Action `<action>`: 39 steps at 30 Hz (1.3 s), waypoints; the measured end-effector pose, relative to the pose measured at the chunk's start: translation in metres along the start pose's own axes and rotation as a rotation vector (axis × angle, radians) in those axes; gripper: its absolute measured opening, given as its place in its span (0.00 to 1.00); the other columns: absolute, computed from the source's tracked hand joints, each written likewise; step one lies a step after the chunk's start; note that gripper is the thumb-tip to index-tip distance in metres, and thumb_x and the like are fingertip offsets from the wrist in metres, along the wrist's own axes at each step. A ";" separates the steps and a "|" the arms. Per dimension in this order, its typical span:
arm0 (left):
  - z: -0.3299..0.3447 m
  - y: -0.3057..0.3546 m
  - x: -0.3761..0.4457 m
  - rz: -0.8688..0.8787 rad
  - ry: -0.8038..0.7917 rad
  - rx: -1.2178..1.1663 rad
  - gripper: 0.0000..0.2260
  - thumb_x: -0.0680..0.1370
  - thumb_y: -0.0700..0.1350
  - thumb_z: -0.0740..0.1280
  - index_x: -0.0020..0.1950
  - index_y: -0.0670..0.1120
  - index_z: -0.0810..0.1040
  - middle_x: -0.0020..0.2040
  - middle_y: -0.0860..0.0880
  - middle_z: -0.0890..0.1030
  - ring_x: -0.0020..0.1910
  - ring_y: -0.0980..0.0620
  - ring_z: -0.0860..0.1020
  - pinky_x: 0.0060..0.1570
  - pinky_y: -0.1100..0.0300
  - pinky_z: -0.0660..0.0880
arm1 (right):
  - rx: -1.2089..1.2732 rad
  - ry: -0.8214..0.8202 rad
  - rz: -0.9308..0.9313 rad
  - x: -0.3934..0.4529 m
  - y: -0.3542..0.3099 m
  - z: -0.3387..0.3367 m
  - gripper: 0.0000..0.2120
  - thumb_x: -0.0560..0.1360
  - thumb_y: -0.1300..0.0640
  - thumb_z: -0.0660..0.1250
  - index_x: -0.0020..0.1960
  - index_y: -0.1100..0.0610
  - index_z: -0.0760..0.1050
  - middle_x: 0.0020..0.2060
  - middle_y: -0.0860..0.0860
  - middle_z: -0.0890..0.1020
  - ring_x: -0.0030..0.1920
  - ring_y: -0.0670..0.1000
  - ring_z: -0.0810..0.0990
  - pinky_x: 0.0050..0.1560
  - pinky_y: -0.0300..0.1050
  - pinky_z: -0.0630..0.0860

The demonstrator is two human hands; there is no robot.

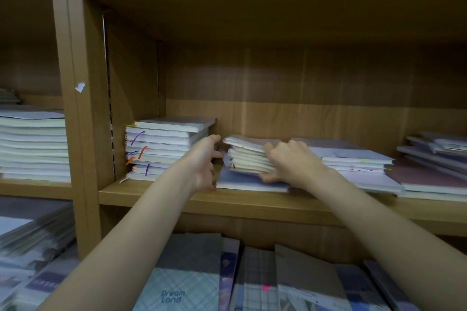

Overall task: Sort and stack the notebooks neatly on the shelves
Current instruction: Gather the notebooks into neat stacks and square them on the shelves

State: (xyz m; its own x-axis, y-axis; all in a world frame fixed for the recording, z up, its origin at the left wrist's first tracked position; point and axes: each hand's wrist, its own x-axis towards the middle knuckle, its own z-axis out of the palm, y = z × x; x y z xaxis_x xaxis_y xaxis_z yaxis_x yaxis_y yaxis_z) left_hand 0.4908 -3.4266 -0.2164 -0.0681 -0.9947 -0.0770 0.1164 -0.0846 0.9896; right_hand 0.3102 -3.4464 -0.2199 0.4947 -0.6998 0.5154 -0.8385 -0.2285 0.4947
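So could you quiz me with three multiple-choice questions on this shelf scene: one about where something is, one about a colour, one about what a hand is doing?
1. Where does the small stack of notebooks that the hands work on sit?
A. On a wide bluish notebook on the middle shelf
B. On the floor
C. On the top shelf

2. What colours are the ribbon markers hanging from the left stack?
A. Green and black
B. Purple and orange
C. All white

3. What is the right hand doing?
A. Hanging idle, away from the shelf
B. Pointing up
C. Gripping the small stack

Answers:
1 A: the stack rests on the flat bluish cover, on the same shelf as the left stack.
2 B: purple and orange strips show along its near edge.
3 C: its fingers curl over the stack and the thumb sits beneath, while the left hand reaches beside it.
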 end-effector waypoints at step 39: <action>0.131 -0.031 -0.018 0.739 0.284 0.482 0.16 0.80 0.41 0.56 0.69 0.44 0.67 0.71 0.46 0.64 0.68 0.49 0.65 0.64 0.60 0.61 | 0.064 0.004 0.660 -0.152 0.144 -0.007 0.21 0.76 0.45 0.63 0.66 0.53 0.69 0.64 0.52 0.74 0.66 0.55 0.68 0.70 0.55 0.55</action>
State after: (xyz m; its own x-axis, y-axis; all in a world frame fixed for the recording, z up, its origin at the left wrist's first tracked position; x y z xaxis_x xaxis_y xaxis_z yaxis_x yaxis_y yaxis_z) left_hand 0.3582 -3.3985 -0.2301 0.1121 -0.7685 0.6299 -0.3955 0.5471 0.7378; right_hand 0.1161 -3.3677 -0.2221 -0.1270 -0.7042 0.6985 -0.9777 0.2076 0.0315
